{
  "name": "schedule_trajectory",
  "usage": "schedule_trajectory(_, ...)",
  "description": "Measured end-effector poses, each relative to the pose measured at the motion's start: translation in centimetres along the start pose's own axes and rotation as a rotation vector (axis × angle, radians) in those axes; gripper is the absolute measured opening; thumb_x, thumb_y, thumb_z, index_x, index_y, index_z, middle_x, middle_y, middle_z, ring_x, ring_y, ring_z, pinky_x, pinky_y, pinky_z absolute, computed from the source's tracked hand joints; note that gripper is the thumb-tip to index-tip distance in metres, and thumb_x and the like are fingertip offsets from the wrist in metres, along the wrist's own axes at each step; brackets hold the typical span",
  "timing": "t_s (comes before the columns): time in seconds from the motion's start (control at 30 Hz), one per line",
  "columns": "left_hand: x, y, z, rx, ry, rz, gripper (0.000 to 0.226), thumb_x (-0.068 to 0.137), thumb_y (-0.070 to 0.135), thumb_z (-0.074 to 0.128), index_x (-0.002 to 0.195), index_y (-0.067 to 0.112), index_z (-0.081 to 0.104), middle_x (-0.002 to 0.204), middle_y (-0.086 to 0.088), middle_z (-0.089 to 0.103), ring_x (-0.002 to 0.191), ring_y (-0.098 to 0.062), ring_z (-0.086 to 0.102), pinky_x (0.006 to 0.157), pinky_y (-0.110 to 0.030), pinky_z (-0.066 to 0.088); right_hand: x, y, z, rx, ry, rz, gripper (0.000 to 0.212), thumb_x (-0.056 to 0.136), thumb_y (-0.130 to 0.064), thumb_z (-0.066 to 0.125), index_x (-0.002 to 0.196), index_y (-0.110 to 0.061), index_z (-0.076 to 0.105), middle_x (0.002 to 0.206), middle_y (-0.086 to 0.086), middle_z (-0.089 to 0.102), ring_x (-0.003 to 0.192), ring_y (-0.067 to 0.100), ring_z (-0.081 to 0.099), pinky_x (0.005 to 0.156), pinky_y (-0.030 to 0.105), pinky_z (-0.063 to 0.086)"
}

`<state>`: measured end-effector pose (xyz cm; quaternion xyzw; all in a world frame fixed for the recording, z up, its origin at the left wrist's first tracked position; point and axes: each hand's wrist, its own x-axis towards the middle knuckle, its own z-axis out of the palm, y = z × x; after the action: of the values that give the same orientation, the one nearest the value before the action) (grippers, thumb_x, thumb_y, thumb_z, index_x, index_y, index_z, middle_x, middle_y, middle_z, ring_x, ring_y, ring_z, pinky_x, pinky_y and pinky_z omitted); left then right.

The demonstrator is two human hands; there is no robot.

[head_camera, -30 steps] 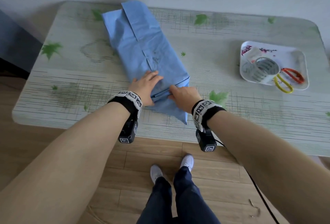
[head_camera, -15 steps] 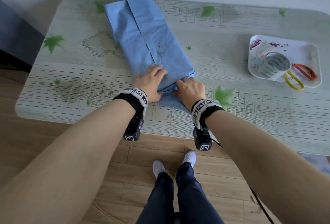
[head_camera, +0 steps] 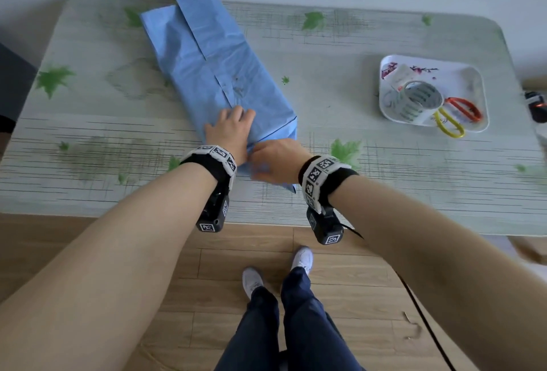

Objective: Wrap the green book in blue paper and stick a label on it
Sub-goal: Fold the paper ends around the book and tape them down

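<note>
Now | left hand point(head_camera: 229, 131) presses blue paper point(head_camera: 219, 60) | right hand point(head_camera: 273, 160) pinches its end

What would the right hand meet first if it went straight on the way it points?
The left hand, pressing flat on the blue paper. The right hand points leftward at its heel, nearly touching; blur hides the exact gap.

The bench point(head_camera: 325, 54), pale with printed green leaves, stands on a wooden floor point(head_camera: 260, 243). A long wrapped bundle of blue paper point(head_camera: 213, 66) lies diagonally on its left-centre part. A white tray point(head_camera: 461, 69) sits well apart, near the right end.
</note>
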<state>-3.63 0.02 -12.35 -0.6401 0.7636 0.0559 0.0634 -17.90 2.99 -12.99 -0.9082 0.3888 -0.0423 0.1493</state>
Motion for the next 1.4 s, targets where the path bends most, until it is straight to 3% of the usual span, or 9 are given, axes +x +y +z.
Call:
schedule_trajectory(0.17, 0.7, -1.4, -0.4, 0.009, -0.039, 0.002, 0.069, 0.066, 0.025, 0.078, 0.122, 0.023, 0.039, 0.124, 0.000, 0.039, 0.117, -0.025, 0.040, 0.081, -0.047, 0.044, -0.1, 1.2, 2.2, -0.180, -0.333, -0.179, 0.058, 0.095, -0.039, 0.047, 0.148, -0.022, 0.028, 0.156, -0.004, 0.023, 0.144, 0.017, 0.021, 0.114, 0.042, 0.024)
schedule_trajectory(0.33, 1.2, -1.6, -0.5, 0.024, -0.043, 0.015, 0.073, 0.066, 0.027, 0.081, 0.124, 0.022, 0.037, 0.125, 0.000, 0.039, 0.117, -0.026, 0.039, 0.081, -0.046, 0.045, -1.2, 2.0, 4.9, -0.251, -0.449, -0.053, 0.069, 0.097, -0.055, 0.024, 0.151, -0.026, -0.008, 0.158, -0.008, -0.013, 0.146, 0.014, -0.011, 0.120, 0.045, -0.001)
schedule_trajectory(0.47, 2.0, -1.9, -0.5, 0.026, -0.030, 0.008, 0.072, 0.067, 0.024, 0.080, 0.125, 0.022, 0.038, 0.126, -0.001, 0.040, 0.118, -0.026, 0.040, 0.080, -0.045, 0.046, 0.1, 2.6, 3.1, -0.164, -0.346, -0.130, 0.060, 0.098, -0.047, 0.034, 0.150, -0.024, 0.019, 0.159, -0.002, 0.012, 0.146, 0.018, 0.014, 0.117, 0.042, 0.018)
schedule_trajectory(0.57, 2.6, -1.7, -0.6, 0.032, -0.013, -0.005, 0.072, 0.066, 0.021, 0.079, 0.124, 0.022, 0.038, 0.125, -0.001, 0.040, 0.117, -0.026, 0.040, 0.079, -0.044, 0.044, -0.5, 4.4, 1.8, -0.046, -0.100, -0.082, 0.035, 0.092, -0.030, 0.044, 0.121, -0.018, 0.059, 0.130, 0.004, 0.055, 0.113, 0.028, 0.057, 0.086, 0.039, 0.048)
schedule_trajectory(0.8, 2.7, -0.8, -1.0, 0.124, 0.074, -0.006, 0.067, 0.061, 0.009, 0.078, 0.117, 0.015, 0.042, 0.123, -0.007, 0.041, 0.113, -0.029, 0.043, 0.075, -0.038, 0.041, 0.1, 4.9, 0.7, -0.036, -0.176, 0.125, 0.045, 0.086, -0.007, 0.045, 0.126, -0.028, 0.051, 0.128, -0.010, 0.048, 0.119, 0.015, 0.049, 0.089, 0.033, 0.049)
schedule_trajectory(0.97, 2.5, 0.7, -1.4, -0.081, -0.034, 0.213, 0.018, 0.081, 0.002, 0.055, 0.096, 0.010, 0.060, 0.106, -0.012, 0.058, 0.101, -0.032, 0.055, 0.078, -0.040, 0.044, 0.3, 5.4, 1.1, -0.098, -0.270, 0.155, 0.061, 0.086, -0.007, 0.043, 0.142, -0.029, 0.033, 0.136, -0.004, 0.040, 0.123, 0.019, 0.044, 0.094, 0.035, 0.047)
schedule_trajectory(1.13, -0.1, 0.5, 0.5, 0.128, -0.400, 0.257, 0.032, 0.089, 0.010, 0.050, 0.120, 0.008, 0.058, 0.117, -0.015, 0.063, 0.112, -0.032, 0.059, 0.088, -0.037, 0.047, 1.7, 4.7, 1.7, -0.128, -0.328, 0.136, 0.064, 0.088, -0.008, 0.050, 0.145, -0.032, 0.029, 0.137, -0.003, 0.036, 0.124, 0.020, 0.041, 0.086, 0.028, 0.047)
schedule_trajectory(1.27, -0.7, -0.5, 1.9, 0.094, -0.351, 0.199, 0.044, 0.084, 0.006, 0.057, 0.127, 0.009, 0.049, 0.125, -0.013, 0.056, 0.116, -0.031, 0.056, 0.093, -0.040, 0.048, 1.7, 5.0, 1.0, -0.200, -0.364, 0.065, 0.082, 0.080, -0.005, 0.065, 0.146, -0.034, 0.026, 0.137, -0.001, 0.034, 0.124, 0.019, 0.041, 0.071, 0.024, 0.041)
schedule_trajectory(1.4, -1.8, -0.1, 3.0, 0.070, -0.247, 0.137, 0.040, 0.085, 0.010, 0.058, 0.123, 0.011, 0.046, 0.122, -0.010, 0.056, 0.113, -0.030, 0.057, 0.086, -0.039, 0.048, 0.8, 4.7, 2.0, -0.206, -0.258, 0.066, 0.071, 0.080, -0.004, 0.062, 0.140, -0.028, 0.034, 0.132, -0.004, 0.044, 0.117, 0.017, 0.051, 0.081, 0.030, 0.048)
